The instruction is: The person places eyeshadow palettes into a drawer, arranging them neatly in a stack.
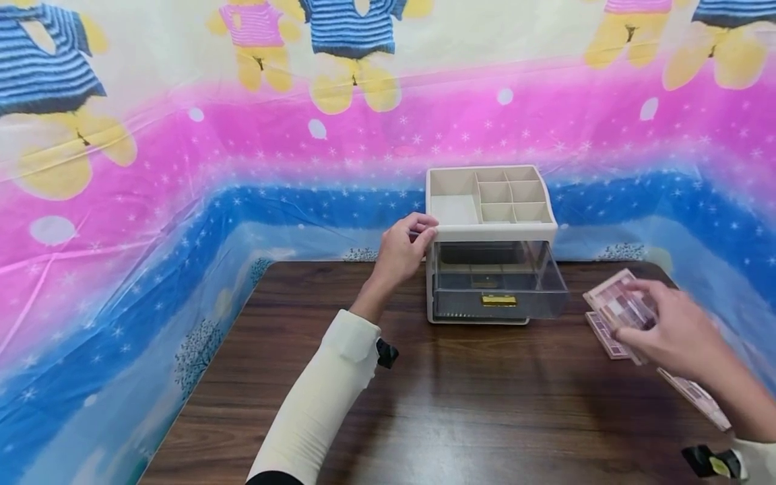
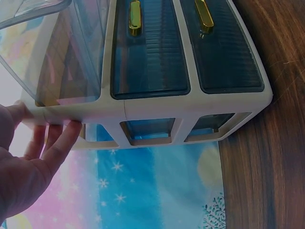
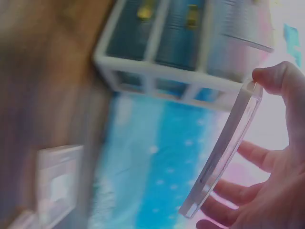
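Steadying the cream plastic organiser with smoky transparent drawers [image 1: 492,222], the left hand [image 1: 402,250] curls its fingers [image 2: 57,143] and thumb over the organiser's upper left corner. The organiser stands at the far edge of the dark wood-grain bench [image 1: 461,411]; its top drawer [image 1: 500,279] is pulled out toward the person, with a gold handle [image 1: 498,300] showing on the drawer front below it. Right of the organiser, the right hand [image 1: 673,333] grips a flat rectangular eyeshadow palette with a clear case [image 1: 621,306], thumb on one edge and fingers [image 3: 259,157] under the other, lifted above the bench. Two more pink palettes [image 1: 606,335] lie on the bench beneath that hand.
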Demonstrator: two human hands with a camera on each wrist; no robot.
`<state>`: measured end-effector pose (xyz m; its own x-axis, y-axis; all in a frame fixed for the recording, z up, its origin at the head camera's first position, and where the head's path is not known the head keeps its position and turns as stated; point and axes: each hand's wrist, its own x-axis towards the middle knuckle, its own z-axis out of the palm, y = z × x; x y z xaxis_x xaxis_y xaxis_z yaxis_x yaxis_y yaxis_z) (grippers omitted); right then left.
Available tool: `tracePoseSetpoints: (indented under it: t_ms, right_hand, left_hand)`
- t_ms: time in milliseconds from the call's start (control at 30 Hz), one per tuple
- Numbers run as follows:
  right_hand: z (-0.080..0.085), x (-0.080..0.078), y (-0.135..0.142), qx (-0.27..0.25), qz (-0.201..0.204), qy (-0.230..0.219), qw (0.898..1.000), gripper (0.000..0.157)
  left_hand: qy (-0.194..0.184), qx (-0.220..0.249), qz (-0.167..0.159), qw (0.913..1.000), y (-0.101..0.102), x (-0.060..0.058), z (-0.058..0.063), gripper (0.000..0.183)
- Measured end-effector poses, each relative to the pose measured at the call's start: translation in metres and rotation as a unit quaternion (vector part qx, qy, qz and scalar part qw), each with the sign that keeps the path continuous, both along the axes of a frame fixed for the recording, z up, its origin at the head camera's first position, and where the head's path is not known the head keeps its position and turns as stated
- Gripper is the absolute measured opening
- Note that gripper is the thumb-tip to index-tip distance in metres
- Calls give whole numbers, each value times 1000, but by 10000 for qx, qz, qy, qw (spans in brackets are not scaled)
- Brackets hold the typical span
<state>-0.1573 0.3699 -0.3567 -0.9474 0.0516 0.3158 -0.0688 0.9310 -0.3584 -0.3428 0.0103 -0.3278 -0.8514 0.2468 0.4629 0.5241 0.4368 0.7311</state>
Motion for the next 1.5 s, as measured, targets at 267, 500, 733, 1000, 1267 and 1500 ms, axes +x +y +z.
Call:
tracePoseSetpoints:
  t_ms: [267,500,733,1000,1267,1500]
  right_hand:
    - [54,-20,-36,4,1120,110,9936,79]
    - [75,-48,-64,644,2066,-224,9760,75]
    - [80,-71,-77,663,2650,-580,9602,75]
    - [80,-75,-79,588,3091,-796,9459,57]
    - [84,-75,-83,506,2871,-759,9536,42]
    - [79,-80,-87,515,2880,-570,9545,34]
  left_hand:
    - [-42,-47,22,10000,0,0,1,15]
    - [25,-178,33,9998,2,1,0,17]
    - [6,-229,58,9997,3,-1,-3,17]
    - [-17,-214,-29,9998,4,1,-2,18]
    - [-49,-68,1,10000,-1,1,2,17]
    - [-59,-124,43,9999,0,2,1,17]
